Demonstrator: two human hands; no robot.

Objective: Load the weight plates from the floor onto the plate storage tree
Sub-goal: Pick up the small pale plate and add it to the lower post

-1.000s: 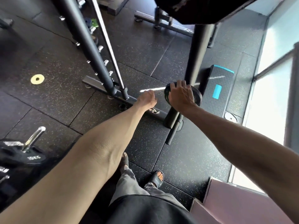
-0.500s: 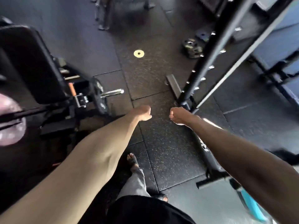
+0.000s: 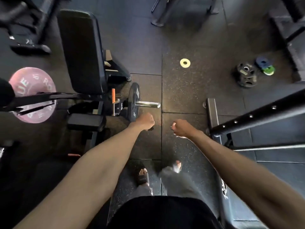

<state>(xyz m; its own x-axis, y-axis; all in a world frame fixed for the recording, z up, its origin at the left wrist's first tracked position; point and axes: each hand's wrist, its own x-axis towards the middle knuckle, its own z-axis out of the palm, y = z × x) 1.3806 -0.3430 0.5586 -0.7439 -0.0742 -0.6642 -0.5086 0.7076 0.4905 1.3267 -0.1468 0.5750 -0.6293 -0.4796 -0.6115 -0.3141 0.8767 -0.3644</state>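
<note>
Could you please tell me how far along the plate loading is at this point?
Done: cannot be judged, as no loaded storage peg shows in this view. In hand: nothing; the left hand and right hand are both curled and empty. Left to do: a yellow plate, a stack of black plates, a blue plate and a green plate lie on the floor ahead.

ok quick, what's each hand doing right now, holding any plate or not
Left hand: closed, fingers curled into a fist, nothing seen in it.
Right hand: closed, fingers curled into a fist, nothing seen in it.
</note>
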